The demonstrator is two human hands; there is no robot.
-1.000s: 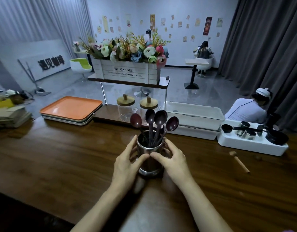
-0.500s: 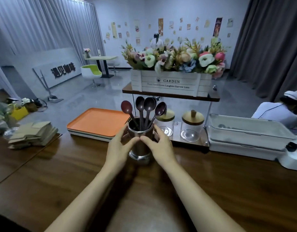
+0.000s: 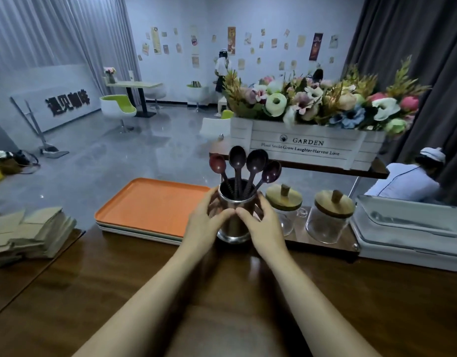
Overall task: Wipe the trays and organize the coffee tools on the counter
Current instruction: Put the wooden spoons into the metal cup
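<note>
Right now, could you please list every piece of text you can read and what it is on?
"GARDEN": front of the white flower box.
"Plant Smile·Grow Laughter·Harvest Love": same box, just below.
"遇见咖啡": white board by the left wall, slightly blurred.
Wall posters: too small to read.

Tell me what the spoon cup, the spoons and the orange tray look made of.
Spoon cup: polished metal, probably steel; mirror-like reflections.
Spoons: glossy dark plastic, possibly lacquered wood; soft highlights on the bowls.
Orange tray: matte plastic, likely; even colour, rounded moulded rim.
</note>
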